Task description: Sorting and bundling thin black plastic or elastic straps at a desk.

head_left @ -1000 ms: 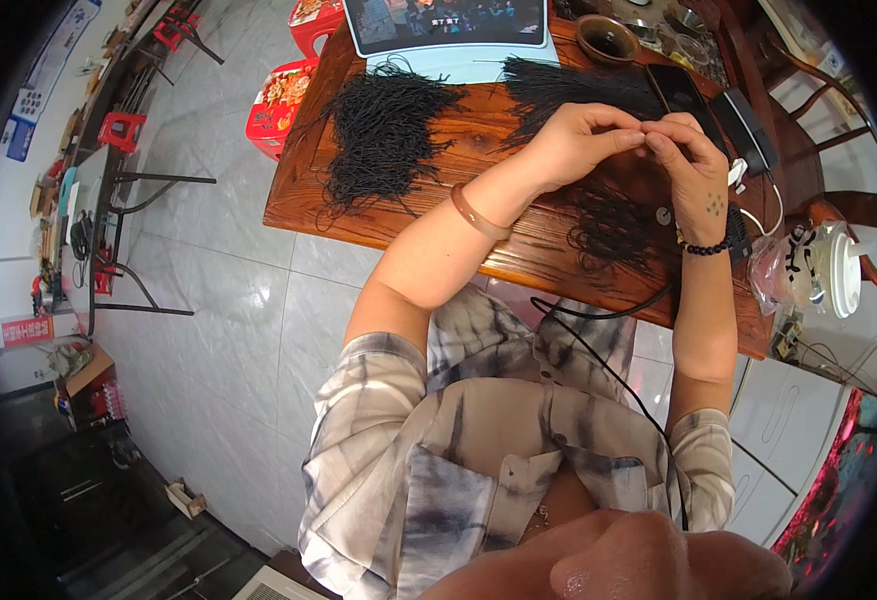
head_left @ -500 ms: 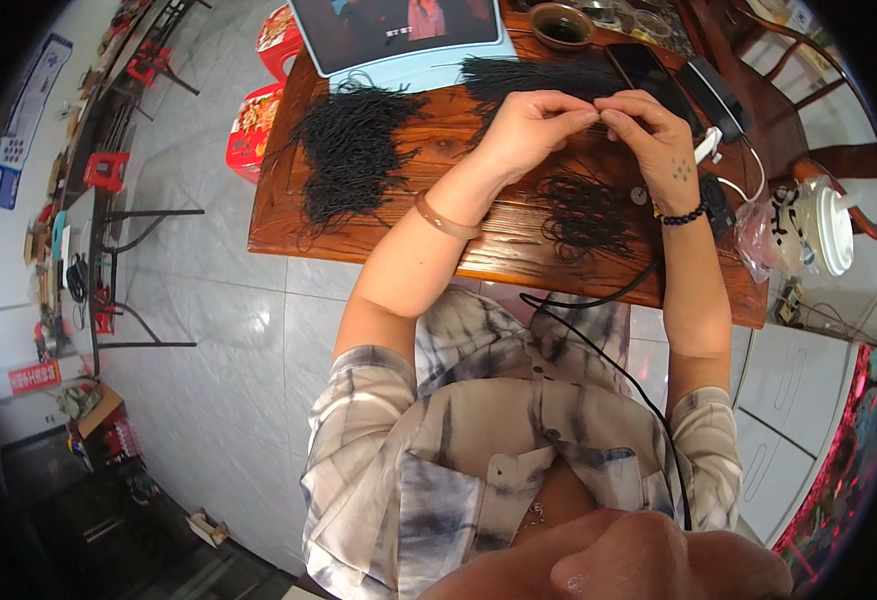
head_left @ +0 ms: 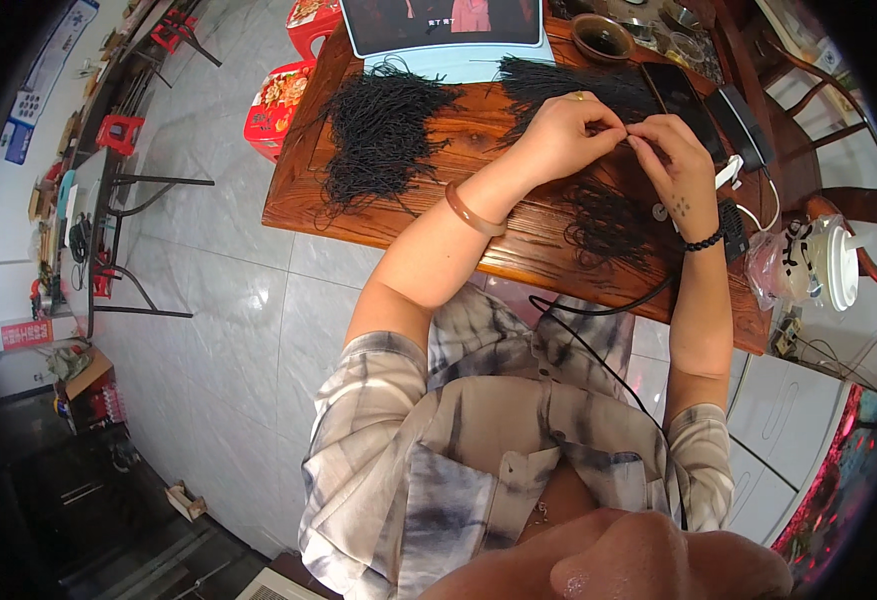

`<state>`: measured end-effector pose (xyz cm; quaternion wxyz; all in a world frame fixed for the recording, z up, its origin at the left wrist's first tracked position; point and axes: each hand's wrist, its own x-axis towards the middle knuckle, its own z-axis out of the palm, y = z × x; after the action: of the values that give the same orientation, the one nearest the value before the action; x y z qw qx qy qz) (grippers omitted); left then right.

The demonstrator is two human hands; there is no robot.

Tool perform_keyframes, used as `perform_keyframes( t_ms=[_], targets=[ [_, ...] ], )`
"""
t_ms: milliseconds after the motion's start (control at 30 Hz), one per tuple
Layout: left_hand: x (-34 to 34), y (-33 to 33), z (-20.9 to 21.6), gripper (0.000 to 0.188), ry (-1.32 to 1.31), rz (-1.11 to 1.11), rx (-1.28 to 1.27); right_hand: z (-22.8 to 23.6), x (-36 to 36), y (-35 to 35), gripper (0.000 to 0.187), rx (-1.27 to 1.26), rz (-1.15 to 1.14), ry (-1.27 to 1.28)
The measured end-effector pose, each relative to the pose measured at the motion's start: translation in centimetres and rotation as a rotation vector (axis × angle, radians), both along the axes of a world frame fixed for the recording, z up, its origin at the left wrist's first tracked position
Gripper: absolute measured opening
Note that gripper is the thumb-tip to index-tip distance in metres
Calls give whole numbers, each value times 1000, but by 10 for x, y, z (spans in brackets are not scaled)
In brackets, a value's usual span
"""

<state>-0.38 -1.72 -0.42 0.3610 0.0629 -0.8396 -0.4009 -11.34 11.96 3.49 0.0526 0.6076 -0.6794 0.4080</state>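
Above the wooden table (head_left: 458, 140), my left hand (head_left: 573, 138) and my right hand (head_left: 680, 165) meet tip to tip. Each is closed in a pinch of thumb and finger; whatever lies between the fingertips is too small to make out. To the left spreads a thick pile of thin black cords (head_left: 378, 140). Behind my hands lies another bundle of black cords (head_left: 558, 85), partly covered by my left hand. A smaller loose heap of black cords (head_left: 608, 225) rests on the near side, below my fingers.
A tablet-like screen (head_left: 448, 22) stands at the back edge. Around the right side are a brown bowl (head_left: 601, 42), a dark phone (head_left: 676, 92), a black box (head_left: 743, 125), a white plug (head_left: 728, 172) and a lidded cup (head_left: 838, 265). Red boxes (head_left: 280, 105) stand left of the table.
The whole view has shifted, so the table and hands sit further right. Both hands keep their pinch, with the right fingers slightly more spread out.
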Motion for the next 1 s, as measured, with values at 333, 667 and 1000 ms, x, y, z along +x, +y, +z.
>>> perform_keyframes(
  t_ms=[333, 667, 1000],
  targets=[
    [3, -6, 6, 11, -42, -27, 74, -11, -21, 2, 11, 112, 56, -303],
    [-3, 16, -1, 8, 142, -80, -218, -21, -10, -5, 13, -36, 246, -1196],
    [2, 4, -2, 7, 22, 85, -635, -13, -12, -8, 9, 38, -37, 368]
  ],
)
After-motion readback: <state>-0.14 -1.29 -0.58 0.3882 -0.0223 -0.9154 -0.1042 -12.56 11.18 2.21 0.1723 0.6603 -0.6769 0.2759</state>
